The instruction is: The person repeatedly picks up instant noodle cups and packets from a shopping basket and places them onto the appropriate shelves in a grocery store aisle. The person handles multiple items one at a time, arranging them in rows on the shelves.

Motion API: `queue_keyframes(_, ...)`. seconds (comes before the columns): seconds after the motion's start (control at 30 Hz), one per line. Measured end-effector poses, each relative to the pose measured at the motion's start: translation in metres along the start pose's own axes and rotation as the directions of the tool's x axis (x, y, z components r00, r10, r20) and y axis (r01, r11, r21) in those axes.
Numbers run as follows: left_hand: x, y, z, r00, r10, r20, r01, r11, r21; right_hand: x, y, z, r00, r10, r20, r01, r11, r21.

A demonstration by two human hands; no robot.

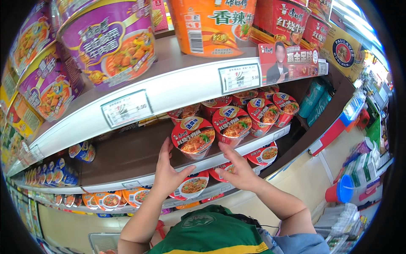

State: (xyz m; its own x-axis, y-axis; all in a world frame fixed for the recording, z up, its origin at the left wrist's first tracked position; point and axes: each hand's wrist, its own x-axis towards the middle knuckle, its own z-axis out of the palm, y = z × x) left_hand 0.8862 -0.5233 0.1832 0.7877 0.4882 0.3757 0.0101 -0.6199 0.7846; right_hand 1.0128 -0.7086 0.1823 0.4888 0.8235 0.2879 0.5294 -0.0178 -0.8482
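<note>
Both my hands reach over a brown shelf [139,149] with a white front edge. My left hand [169,170] is at the left side of a red mini instant-noodle cup [193,136], thumb and fingers spread. Whether its fingertips touch the cup, I cannot tell. On the other side, my right hand [238,170] is open near the shelf edge, its fingers just below a second red noodle cup [231,123]. More matching red cups [263,111] stand behind and to the right in rows, their picture lids tilted towards me.
Overhead, a shelf edge with price tags [127,108] carries a large purple noodle tub [108,47] and an orange tub [212,28]. Blue cups [65,171] line the far left. Below are noodle bowls [192,185]. Teal cans [312,98] and a bucket [344,189] are at right.
</note>
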Motion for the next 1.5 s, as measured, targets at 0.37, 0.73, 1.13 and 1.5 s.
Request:
queue_keyframes(0.37, 0.024, 0.006, 0.024, 0.996, -0.085, -0.015, 0.079, 0.969, -0.236, 0.019, 0.014, 0.010, 0.994, -0.072, 0.085, 0.057, 0.983, 0.172)
queue_keyframes(0.73, -0.030, 0.020, -0.018, 0.948, -0.070, -0.310, 0.059, 0.997, -0.045, 0.024, -0.021, 0.023, 0.936, -0.331, 0.121, 0.293, 0.922, 0.251)
queue_keyframes(1.13, -0.188, -0.005, -0.107, 0.742, -0.290, -0.605, 0.276, 0.954, -0.118, 0.031, -0.063, 0.177, 0.764, -0.378, 0.523, -0.014, 0.801, 0.599)
queue_keyframes(1.5, -0.364, -0.077, -0.175, 0.260, -0.414, -0.872, 0.696, 0.707, -0.127, -0.004, -0.097, 0.423, 0.208, -0.302, 0.930, -0.510, 0.778, 0.366)
